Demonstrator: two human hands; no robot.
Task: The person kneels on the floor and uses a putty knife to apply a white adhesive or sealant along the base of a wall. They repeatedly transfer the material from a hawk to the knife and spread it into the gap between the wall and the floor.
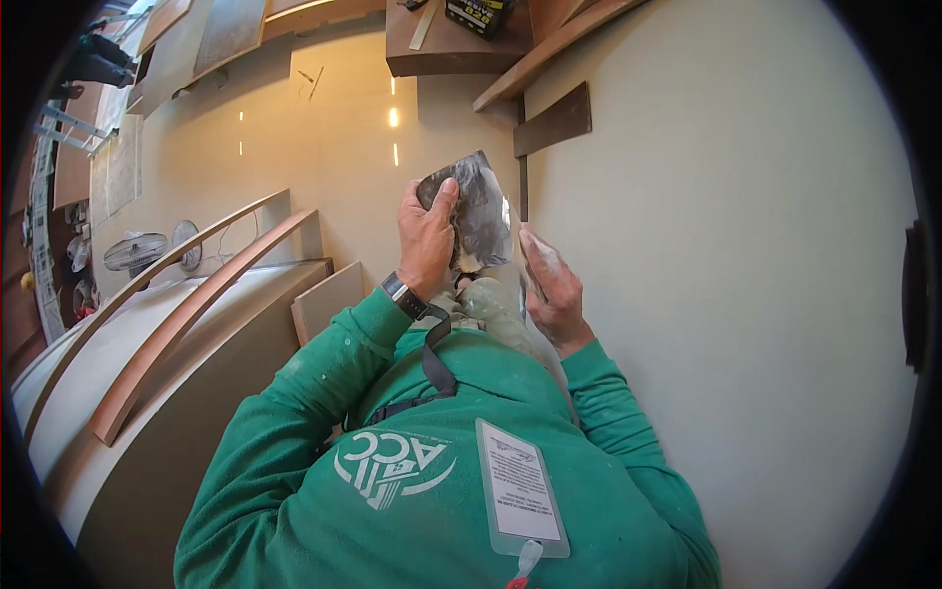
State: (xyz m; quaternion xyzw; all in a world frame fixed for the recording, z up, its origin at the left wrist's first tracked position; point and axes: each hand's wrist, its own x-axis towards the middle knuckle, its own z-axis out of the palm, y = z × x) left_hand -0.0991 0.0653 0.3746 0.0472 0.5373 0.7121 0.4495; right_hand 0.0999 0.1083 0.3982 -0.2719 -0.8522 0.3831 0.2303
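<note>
My left hand [426,239] grips a grey, dusty sheet of sandpaper [477,208] by its left edge, thumb on its top corner. My right hand [552,285] is beside the sheet's right edge, fingers extended and touching it, white dust on the skin. Both hands are raised in front of my chest, next to a large pale wall panel [726,275]. I wear a green sweatshirt, a dark wristwatch on the left wrist and a white badge on my chest.
Brown wooden strips [552,122] and a shelf [446,49] are fixed at the top of the panel. Curved wooden rails [186,314] run over a rounded pale surface at the left. A fan [135,252] stands on the glossy floor beyond.
</note>
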